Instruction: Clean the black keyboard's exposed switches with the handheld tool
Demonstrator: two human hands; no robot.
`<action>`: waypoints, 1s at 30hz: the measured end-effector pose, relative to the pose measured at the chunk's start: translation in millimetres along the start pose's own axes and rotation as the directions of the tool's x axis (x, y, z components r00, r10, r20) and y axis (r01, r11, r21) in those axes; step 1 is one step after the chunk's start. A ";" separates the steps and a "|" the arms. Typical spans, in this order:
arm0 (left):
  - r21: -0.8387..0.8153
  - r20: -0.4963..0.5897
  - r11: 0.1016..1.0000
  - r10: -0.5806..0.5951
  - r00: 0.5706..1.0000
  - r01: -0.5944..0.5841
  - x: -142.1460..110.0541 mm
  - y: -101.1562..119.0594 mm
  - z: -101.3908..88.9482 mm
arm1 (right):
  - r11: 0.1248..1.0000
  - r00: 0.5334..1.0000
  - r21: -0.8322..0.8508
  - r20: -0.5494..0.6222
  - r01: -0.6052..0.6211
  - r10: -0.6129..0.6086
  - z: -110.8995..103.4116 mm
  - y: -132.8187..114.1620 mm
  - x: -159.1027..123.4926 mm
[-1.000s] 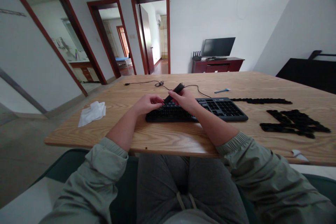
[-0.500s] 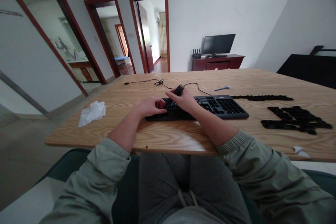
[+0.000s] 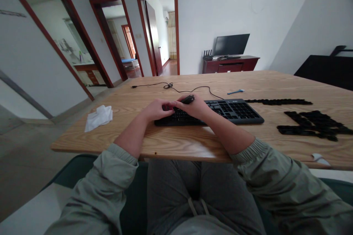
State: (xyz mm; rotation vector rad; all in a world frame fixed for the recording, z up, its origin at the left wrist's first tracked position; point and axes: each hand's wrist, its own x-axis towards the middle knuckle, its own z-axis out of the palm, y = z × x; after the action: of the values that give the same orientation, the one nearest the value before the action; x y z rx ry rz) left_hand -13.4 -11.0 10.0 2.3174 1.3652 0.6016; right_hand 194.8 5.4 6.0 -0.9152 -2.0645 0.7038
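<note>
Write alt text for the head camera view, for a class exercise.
Two bare hands work over a black keyboard on a wooden table; the right hand holds a small dark object above the keys, beside the left hand. Black keycaps lie in rows to the keyboard's right, a white tissue to its left.

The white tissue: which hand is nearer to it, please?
Left. The left hand lies to the right of the white tissue, not touching it; the right hand is farther right, past the left hand.
</note>
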 end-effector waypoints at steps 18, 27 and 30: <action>-0.036 0.132 0.999 0.007 0.991 -0.002 0.0 -4.4 -1.6 | 0.998 0.996 -0.054 0.088 0.033 -0.028 -0.8 -6.6 -4.0; 0.047 -0.052 0.997 -0.066 0.996 0.069 -5.5 -14.6 -16.3 | 0.986 0.984 -0.020 -0.060 -0.168 0.167 7.1 -2.8 -2.6; 0.054 0.087 0.994 -0.095 0.992 0.090 -7.5 -8.3 -17.4 | 0.975 0.969 0.038 -0.108 -0.219 0.222 12.7 -0.1 -0.1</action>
State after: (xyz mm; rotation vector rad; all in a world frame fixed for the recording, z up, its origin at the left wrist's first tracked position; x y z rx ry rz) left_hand -32.1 -12.1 19.0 2.2759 1.4519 0.4345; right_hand 184.5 3.1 -1.1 -1.1557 -1.8694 0.7757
